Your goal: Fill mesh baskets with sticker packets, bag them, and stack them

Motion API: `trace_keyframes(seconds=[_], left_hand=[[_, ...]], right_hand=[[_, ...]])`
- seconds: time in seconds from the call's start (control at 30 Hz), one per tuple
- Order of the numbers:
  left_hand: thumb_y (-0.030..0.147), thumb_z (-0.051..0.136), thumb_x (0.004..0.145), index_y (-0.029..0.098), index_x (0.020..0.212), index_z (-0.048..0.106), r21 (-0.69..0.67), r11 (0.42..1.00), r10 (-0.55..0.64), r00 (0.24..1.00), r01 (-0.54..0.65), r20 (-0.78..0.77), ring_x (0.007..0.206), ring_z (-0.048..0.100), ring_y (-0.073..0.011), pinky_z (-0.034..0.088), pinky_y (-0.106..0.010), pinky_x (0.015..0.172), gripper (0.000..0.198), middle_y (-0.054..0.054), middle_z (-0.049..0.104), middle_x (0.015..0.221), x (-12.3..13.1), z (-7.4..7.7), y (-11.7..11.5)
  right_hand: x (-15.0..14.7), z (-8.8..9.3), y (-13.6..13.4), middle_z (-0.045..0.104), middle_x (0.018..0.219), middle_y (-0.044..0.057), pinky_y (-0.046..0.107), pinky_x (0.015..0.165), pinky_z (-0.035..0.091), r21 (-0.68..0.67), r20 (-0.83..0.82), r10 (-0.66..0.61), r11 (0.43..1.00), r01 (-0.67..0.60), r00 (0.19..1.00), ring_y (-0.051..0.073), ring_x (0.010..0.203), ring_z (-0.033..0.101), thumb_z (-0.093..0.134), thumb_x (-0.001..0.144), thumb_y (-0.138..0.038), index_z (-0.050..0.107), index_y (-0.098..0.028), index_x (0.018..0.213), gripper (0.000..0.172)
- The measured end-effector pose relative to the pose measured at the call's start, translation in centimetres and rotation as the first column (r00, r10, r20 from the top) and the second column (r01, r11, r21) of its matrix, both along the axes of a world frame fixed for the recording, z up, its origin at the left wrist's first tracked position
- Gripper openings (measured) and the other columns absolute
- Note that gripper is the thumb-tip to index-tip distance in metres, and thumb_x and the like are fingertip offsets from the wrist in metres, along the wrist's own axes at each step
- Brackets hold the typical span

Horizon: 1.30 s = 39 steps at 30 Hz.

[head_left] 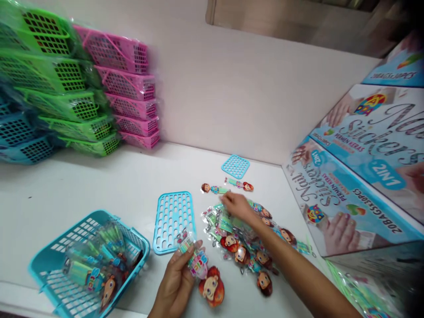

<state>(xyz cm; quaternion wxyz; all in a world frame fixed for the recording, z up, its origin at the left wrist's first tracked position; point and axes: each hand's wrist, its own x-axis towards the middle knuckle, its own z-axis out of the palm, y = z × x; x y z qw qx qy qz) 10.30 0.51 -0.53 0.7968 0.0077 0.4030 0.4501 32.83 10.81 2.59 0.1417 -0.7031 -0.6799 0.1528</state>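
Your left hand (175, 278) is bare: broad across the palm, the thumb (185, 258) long and rounded at its tip. Your left wrist (159, 310), bare as well, is cut off by the lower edge of the view. Your right hand (236, 206) is bare, compact in outline, its fingers small and slightly blurred here. Your right forearm (298, 267) runs uncovered to the lower edge, slim near the wrist, widening smoothly. Finer surface detail: too soft to read.

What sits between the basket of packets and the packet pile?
In the head view: the larger blue lattice panel and, nearer the camera, the left hand holding a red-haired character packet.
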Motion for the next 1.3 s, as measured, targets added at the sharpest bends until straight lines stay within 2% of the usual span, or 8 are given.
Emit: trace_keyframes(seconds=[0.2,0.5,0.57,0.67,0.73,0.83,0.97,1.3], left_hand=[[0.010,0.075,0.069,0.013,0.115,0.061,-0.028,0.999,-0.038,0.999,0.037,-0.019,0.079,0.071,-0.0214,0.057,-0.029,0.071,0.048,-0.009,0.073,0.098,-1.6,-0.3,0.1],[0.018,0.073,0.074,0.013,0.097,0.067,0.015,0.987,-0.162,0.986,0.162,0.038,0.070,0.069,-0.0195,0.055,-0.030,0.070,0.025,-0.007,0.074,0.084,-1.4,1.0,-0.1],[0.025,0.071,0.077,0.013,0.099,0.067,-0.001,0.986,-0.166,0.979,0.167,0.121,0.068,0.068,-0.0189,0.055,-0.030,0.069,0.025,-0.007,0.073,0.081,-1.5,1.3,-0.3],[0.038,0.067,0.079,0.012,0.098,0.066,-0.013,0.972,-0.224,0.935,0.236,0.275,0.064,0.067,-0.0205,0.055,-0.034,0.069,0.032,-0.006,0.070,0.070,-1.6,1.2,-0.8],[0.035,0.069,0.078,0.012,0.088,0.066,-0.051,0.948,-0.285,0.910,0.314,0.301,0.057,0.066,-0.0194,0.055,-0.033,0.066,0.026,-0.004,0.067,0.062,-1.5,0.9,-1.6],[0.020,0.071,0.075,0.012,0.082,0.065,-0.126,0.929,-0.314,0.922,0.347,0.229,0.056,0.065,-0.0171,0.053,-0.028,0.062,0.012,-0.004,0.069,0.064,-1.4,0.3,-3.2],[0.020,0.071,0.076,0.009,0.093,0.065,-0.134,0.928,-0.329,0.934,0.347,0.140,0.063,0.067,-0.0177,0.054,-0.029,0.063,0.021,-0.011,0.073,0.085,-1.2,-0.2,-5.0],[0.027,0.071,0.076,0.010,0.092,0.065,-0.109,0.921,-0.353,0.918,0.375,0.179,0.065,0.069,-0.0227,0.055,-0.038,0.071,0.024,-0.012,0.073,0.082,-0.9,0.8,-5.5]], right_hand=[[3.5,-2.9,7.9,0.067,0.108,0.009,0.029,0.077,0.044,0.005,0.127,0.039,0.999,-0.040,0.991,0.020,0.091,0.061,0.050,0.087,-0.038,0.057,-0.018,0.119,0.038],[-0.8,-2.2,5.7,0.066,0.100,0.018,0.038,0.088,0.042,0.022,0.291,0.345,0.930,-0.367,0.893,0.026,0.099,0.058,0.044,0.084,-0.004,0.065,-0.011,0.103,0.029],[-1.9,-0.6,1.9,0.066,0.108,0.013,0.038,0.091,0.042,0.117,0.273,0.474,0.847,-0.518,0.837,0.023,0.102,0.057,0.041,0.089,-0.009,0.061,-0.016,0.112,0.032],[-4.5,0.6,-5.7,0.067,0.111,0.008,0.033,0.091,0.045,0.294,0.254,0.808,0.458,-0.839,0.531,0.019,0.104,0.057,0.043,0.092,-0.016,0.060,-0.019,0.113,0.027],[-5.9,0.6,-10.0,0.066,0.114,0.007,0.030,0.092,0.046,0.311,0.184,0.891,0.347,-0.885,0.415,0.018,0.108,0.057,0.043,0.093,-0.020,0.059,-0.020,0.113,0.025],[-5.0,-0.1,-12.8,0.065,0.116,0.008,0.027,0.093,0.047,0.351,-0.084,0.822,0.554,-0.755,0.564,0.015,0.111,0.057,0.040,0.094,-0.021,0.055,-0.019,0.119,0.030],[0.3,-1.5,-11.2,0.059,0.126,0.014,0.046,0.102,0.040,0.243,-0.092,0.256,0.943,-0.228,0.962,0.024,0.119,0.052,0.055,0.087,-0.038,0.052,-0.019,0.126,0.044],[3.0,0.8,-10.4,0.068,0.111,0.007,0.039,0.095,0.046,0.379,-0.369,-0.064,0.901,0.213,0.927,0.021,0.103,0.060,0.045,0.091,-0.039,0.065,-0.021,0.112,0.034]])
